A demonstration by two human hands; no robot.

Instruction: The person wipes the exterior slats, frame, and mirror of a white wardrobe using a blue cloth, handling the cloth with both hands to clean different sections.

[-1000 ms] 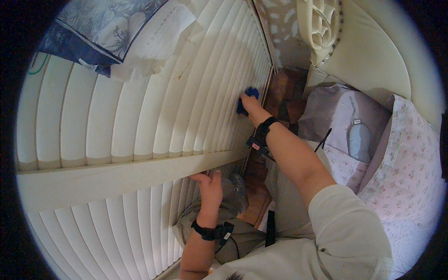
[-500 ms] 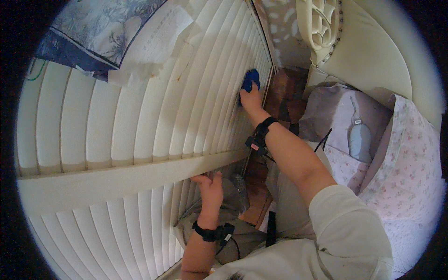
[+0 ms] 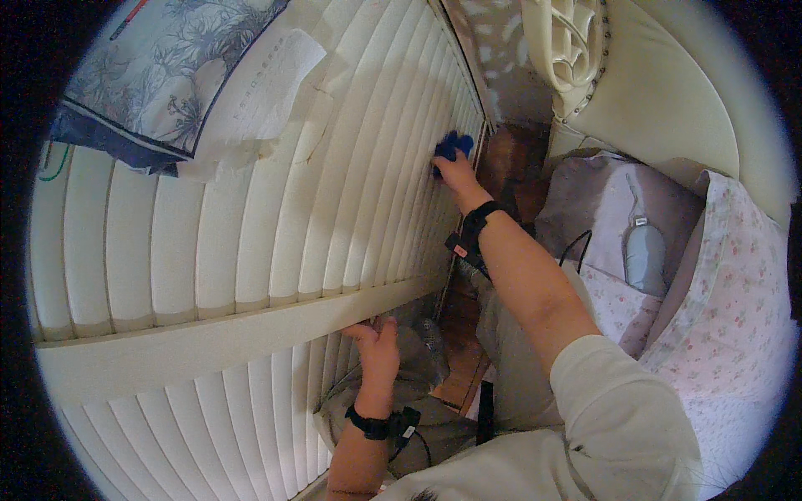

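Blue cloth (image 3: 452, 148) sits bunched under the fingers of the right hand (image 3: 455, 171), pressed flat against the cream slats of the louvred shutter (image 3: 276, 209) near its far edge, close to where the panel meets the patterned wall (image 3: 501, 75). The right fingers are closed over the cloth, gripping it against the slat face, and a black wrist strap (image 3: 478, 224) sits just below that hand. The left hand (image 3: 378, 355) is lower down, its fingers curled up against the underside of the wide cross rail (image 3: 209, 342) that divides the upper bank of slats from the lower; it holds nothing loose and looks to be bracing the panel. To wipe well here, I judge that the cloth should travel along the length of one slat at a time, with even pressure from the finger pads so the slat does not tilt away, while the left hand holds the rail firm so the panel does not swing. Reaching this far, the arm is nearly straight, so light pressure and short strokes would suit better than a long sweep. Off to the right lie a flowered bedspread (image 3: 727, 317) and a grey pillow (image 3: 601, 200) with a pale grey mouse-shaped device (image 3: 645, 259) on it, well apart from the shutter. A blue-patterned fabric (image 3: 159, 75) hangs over the upper left slats.
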